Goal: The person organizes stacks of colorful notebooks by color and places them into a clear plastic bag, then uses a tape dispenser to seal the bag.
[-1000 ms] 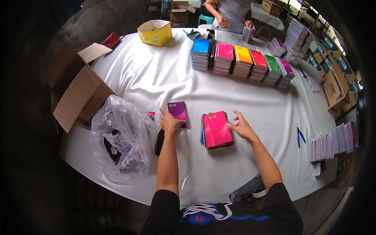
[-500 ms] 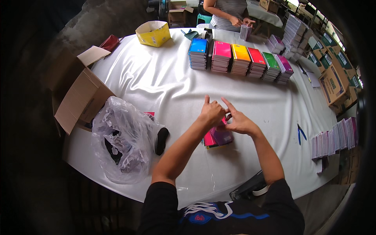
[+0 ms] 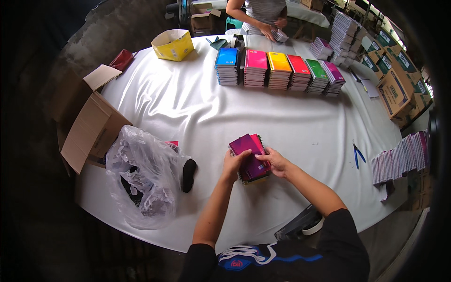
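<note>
Over the middle of the white-covered table (image 3: 197, 127), both my hands grip a small pile of spiral notebooks. A purple notebook (image 3: 253, 166) lies on top, tilted across a red one (image 3: 257, 141), and a yellowish edge shows underneath. My left hand (image 3: 234, 163) is closed round the left side, its thumb on the purple cover. On the right side, my right hand (image 3: 276, 162) holds the pile with its thumb on the cover as well. The fingers under the pile are hidden, and I cannot tell whether its bottom touches the table.
Beyond, notebook stacks stand in a row from a blue one (image 3: 227, 57) to a purple one (image 3: 333, 71). At left are a plastic bag (image 3: 145, 197), a cardboard box (image 3: 90, 129) and a yellow container (image 3: 173, 46). Blue-handled cutters (image 3: 358, 156) lie right. Another person (image 3: 265, 16) works opposite.
My hands were lifted over the notebooks with fingers extended; now they grip the pile from both sides. The pile is turned and raised toward the view. The other person's hands moved lower.
</note>
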Motion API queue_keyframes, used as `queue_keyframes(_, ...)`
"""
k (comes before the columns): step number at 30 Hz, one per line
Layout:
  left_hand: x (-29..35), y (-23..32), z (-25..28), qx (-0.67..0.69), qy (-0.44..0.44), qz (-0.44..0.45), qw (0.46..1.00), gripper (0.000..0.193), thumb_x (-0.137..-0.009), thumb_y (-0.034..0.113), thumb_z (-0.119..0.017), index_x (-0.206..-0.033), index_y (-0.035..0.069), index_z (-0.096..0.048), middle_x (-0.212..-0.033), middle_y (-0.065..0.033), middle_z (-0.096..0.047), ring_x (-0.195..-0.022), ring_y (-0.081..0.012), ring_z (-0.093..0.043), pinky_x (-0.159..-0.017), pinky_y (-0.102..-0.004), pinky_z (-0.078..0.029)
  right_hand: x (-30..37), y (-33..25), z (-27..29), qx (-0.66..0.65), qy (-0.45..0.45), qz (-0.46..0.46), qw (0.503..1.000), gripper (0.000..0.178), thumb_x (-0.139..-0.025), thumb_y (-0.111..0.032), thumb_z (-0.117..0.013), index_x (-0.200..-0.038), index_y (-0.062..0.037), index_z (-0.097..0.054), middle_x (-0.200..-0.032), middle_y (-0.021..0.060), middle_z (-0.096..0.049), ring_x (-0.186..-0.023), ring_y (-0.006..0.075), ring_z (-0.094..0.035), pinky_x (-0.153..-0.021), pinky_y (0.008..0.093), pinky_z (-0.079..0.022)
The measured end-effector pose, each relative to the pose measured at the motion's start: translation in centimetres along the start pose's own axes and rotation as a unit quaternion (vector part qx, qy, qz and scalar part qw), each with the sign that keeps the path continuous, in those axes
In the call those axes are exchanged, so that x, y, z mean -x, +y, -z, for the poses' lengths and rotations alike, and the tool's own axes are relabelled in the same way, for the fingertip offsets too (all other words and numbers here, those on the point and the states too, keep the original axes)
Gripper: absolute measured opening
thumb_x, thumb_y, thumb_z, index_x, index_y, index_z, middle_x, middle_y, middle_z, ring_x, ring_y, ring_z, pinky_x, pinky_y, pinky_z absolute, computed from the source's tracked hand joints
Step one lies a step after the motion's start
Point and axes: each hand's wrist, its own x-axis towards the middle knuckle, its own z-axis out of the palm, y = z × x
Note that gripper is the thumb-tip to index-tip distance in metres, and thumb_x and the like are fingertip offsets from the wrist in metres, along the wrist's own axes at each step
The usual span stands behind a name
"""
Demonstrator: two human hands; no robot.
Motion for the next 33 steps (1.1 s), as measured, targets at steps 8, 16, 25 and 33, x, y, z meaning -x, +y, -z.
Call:
queue_keyframes(8, 1.3, 3.1, 0.3, -0.101, -0.206, -0.166, 0.959, 0.083, -0.057, -0.008, -0.078, -0.126, 0.007, -0.033, -0.116, -0.0062, -0.051, -0.106, -0.022, -0.054, -0.093, -0.0359, -0.045, 2.1, -4.2, -0.4, 0.173, -0.089, 0.217, 0.957, 0.102, -0.06, 0.0, -0.078, -0.141, -0.0131, -0.018, -0.132, 0.0059, -0.036, -0.124, 0.0204, -0.033, -0.104, 0.0345, -0.031)
queue_keyframes(16, 0.3, 1.8, 0.5, -0.135, -0.174, -0.227, 0.949, 0.124, -0.041, 0.024, -0.092, -0.141, 0.016, -0.019, -0.129, -0.0109, -0.038, -0.121, -0.0244, -0.04, -0.101, -0.0377, -0.035, -1.3, -1.2, 0.6, 0.263, -0.091, 0.263, 0.924, 0.124, -0.048, -0.016, -0.087, -0.144, -0.0175, -0.008, -0.139, 0.0148, -0.028, -0.128, 0.0334, -0.029, -0.107, 0.041, -0.025)
queue_keyframes(25, -1.6, 0.1, -1.4, -0.083, -0.048, -0.245, 0.965, 0.1, -0.048, 0.031, -0.091, -0.125, 0.004, -0.033, -0.111, -0.0103, -0.053, -0.105, -0.0194, -0.053, -0.092, -0.0329, -0.044, -4.1, 0.3, 0.9, 0.264, -0.011, 0.362, 0.894, 0.085, -0.058, -0.011, -0.084, -0.126, -0.0056, -0.034, -0.118, 0.008, -0.048, -0.112, 0.0192, -0.046, -0.098, 0.0352, -0.039)
queue_keyframes(33, -2.0, -0.4, 0.7, -0.108, -0.128, -0.272, 0.948, 0.127, -0.036, 0.043, -0.091, -0.138, 0.007, -0.025, -0.121, -0.0129, -0.048, -0.116, -0.024, -0.045, -0.101, -0.0378, -0.034, -3.3, 0.3, 1.9, 0.36, -0.002, 0.416, 0.835, 0.113, -0.056, -0.01, -0.086, -0.141, -0.0084, -0.011, -0.123, 0.0095, -0.046, -0.116, 0.0213, -0.045, -0.102, 0.0362, -0.035)
